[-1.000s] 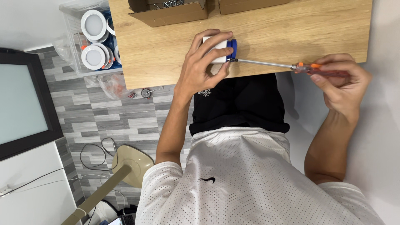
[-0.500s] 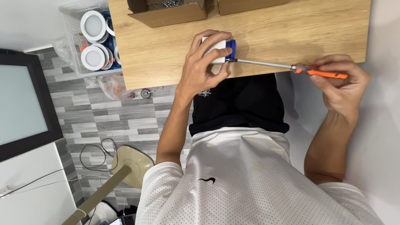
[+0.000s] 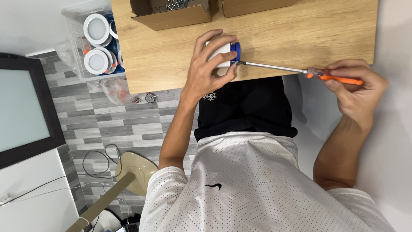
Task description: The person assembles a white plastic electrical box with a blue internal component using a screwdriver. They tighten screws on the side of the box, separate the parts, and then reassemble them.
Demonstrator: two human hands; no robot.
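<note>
the left hand point(image 3: 212, 68) stays clamped on the white and blue fitting point(image 3: 227, 53) at the worktop point(image 3: 300, 38) edge. the right hand point(image 3: 354, 88), pinching the orange screwdriver point(image 3: 300, 71), has turned its handle slightly, the tip still seated in the fitting

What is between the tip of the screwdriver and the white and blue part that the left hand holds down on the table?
Nothing visible. The screwdriver in the right hand runs free over the wooden table, and its tip already meets the blue side of the white and blue part beside the left hand.
</note>
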